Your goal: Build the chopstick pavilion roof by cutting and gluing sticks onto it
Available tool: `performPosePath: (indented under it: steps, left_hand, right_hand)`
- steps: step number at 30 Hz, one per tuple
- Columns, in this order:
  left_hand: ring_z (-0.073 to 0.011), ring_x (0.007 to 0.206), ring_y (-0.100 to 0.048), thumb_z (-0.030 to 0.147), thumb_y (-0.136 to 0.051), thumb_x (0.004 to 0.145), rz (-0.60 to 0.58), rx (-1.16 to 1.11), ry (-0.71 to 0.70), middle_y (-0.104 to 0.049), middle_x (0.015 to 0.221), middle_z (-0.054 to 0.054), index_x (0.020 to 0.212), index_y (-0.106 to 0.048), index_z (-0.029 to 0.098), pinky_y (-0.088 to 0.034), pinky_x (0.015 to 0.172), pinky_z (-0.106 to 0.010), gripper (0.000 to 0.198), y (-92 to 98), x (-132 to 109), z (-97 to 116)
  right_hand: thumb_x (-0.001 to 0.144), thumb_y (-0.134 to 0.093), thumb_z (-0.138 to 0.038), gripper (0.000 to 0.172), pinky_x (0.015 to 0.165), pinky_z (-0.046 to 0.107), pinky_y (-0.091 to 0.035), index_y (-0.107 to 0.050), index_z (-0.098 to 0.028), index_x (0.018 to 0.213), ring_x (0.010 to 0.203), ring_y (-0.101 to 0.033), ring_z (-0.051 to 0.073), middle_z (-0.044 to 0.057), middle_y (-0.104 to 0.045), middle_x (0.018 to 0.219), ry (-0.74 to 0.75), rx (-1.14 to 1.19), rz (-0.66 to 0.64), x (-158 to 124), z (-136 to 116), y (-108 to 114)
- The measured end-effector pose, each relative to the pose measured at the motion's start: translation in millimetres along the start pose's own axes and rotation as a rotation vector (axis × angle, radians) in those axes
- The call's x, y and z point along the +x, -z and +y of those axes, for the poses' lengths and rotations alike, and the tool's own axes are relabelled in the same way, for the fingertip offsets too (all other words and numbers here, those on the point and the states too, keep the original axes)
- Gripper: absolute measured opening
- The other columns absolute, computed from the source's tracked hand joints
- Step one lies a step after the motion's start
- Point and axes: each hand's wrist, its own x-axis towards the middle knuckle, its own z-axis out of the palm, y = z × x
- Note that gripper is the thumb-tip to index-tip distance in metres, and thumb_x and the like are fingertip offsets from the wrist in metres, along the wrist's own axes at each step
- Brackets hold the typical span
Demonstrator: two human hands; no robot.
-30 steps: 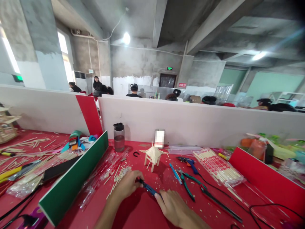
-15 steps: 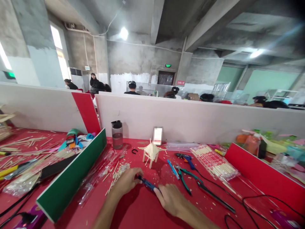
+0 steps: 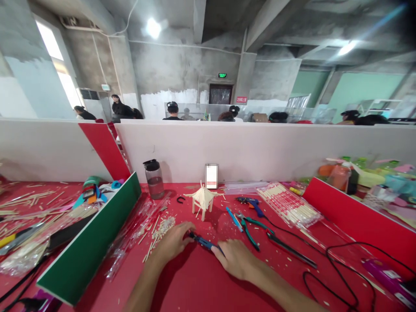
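Grip of the right hand (image 3: 236, 260) meets the near end of a slim blue, dark-tipped hand tool (image 3: 205, 243) on the near side of a pale, peak-roofed model of thin wooden sticks (image 3: 203, 198); the tool's long axis slants away and leftward to the left hand (image 3: 177, 239), the one nearer the model. The right fingers are closed round the handle; the left fingertips curl at the tip, whether pinching it I cannot tell. Right of the model lie green-handled metal pliers (image 3: 249, 236).
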Motion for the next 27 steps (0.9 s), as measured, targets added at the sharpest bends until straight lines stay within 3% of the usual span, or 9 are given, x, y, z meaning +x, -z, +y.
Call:
performPosePath:
  steps: [8, 12, 16, 21, 27]
  left_hand:
    - [-0.0225, 0.103, -0.066, 0.013, -0.056, 0.092, 0.149, 0.109, -0.163, -0.069, 0.113, -0.007, 0.099, -0.07, 0.024, -0.05, 0.091, -0.033, 0.019, -8.9, 5.2, -1.3]
    - [-0.0242, 0.107, -0.067, 0.016, -0.054, 0.095, 0.21, 0.164, -0.166, -0.071, 0.12, -0.009, 0.098, -0.075, 0.024, -0.049, 0.095, -0.035, 0.023, -7.9, 5.7, -0.2]
    - [-0.0256, 0.103, -0.069, 0.016, -0.054, 0.095, 0.211, 0.196, -0.159, -0.072, 0.121, -0.01, 0.092, -0.078, 0.023, -0.051, 0.091, -0.037, 0.026, -5.6, 4.7, 1.4]
    - [-0.0241, 0.1, -0.069, 0.018, -0.054, 0.096, 0.19, 0.144, -0.178, -0.072, 0.116, -0.01, 0.092, -0.077, 0.022, -0.052, 0.089, -0.035, 0.024, -6.8, 4.9, 0.7]
    - [-0.0223, 0.092, -0.067, 0.026, -0.05, 0.099, 0.206, -0.016, -0.13, -0.072, 0.098, -0.007, 0.092, -0.07, 0.022, -0.052, 0.086, -0.032, 0.022, -0.8, 3.8, 19.8]
  right_hand:
    - [0.105, -0.031, -0.041, 0.056, 0.066, 0.031, -0.042, -0.077, -0.017, 0.086, 0.08, -0.074, 0.028, 0.017, -0.08, 0.087, -0.02, 0.261, -0.006, -1.6, 2.6, 12.6]
    - [0.107, -0.025, -0.041, 0.062, 0.058, 0.028, -0.034, -0.071, -0.017, 0.072, 0.067, -0.069, 0.022, 0.009, -0.074, 0.069, -0.026, 0.396, -0.059, -1.0, 3.7, 18.8]
    - [0.107, -0.024, -0.043, 0.062, 0.058, 0.027, -0.032, -0.066, -0.017, 0.068, 0.064, -0.065, 0.019, 0.006, -0.07, 0.063, -0.021, 0.48, -0.066, -0.9, 4.7, 19.9]
    - [0.107, -0.024, -0.042, 0.063, 0.06, 0.029, -0.036, -0.069, -0.017, 0.07, 0.069, -0.07, 0.023, 0.01, -0.074, 0.069, -0.02, 0.404, -0.044, -2.3, 5.4, 17.1]
    - [0.103, -0.037, -0.045, 0.049, 0.072, 0.04, -0.047, -0.074, -0.014, 0.102, 0.083, -0.074, 0.035, 0.021, -0.078, 0.09, -0.12, 0.107, 0.088, -9.2, 0.6, 7.4]
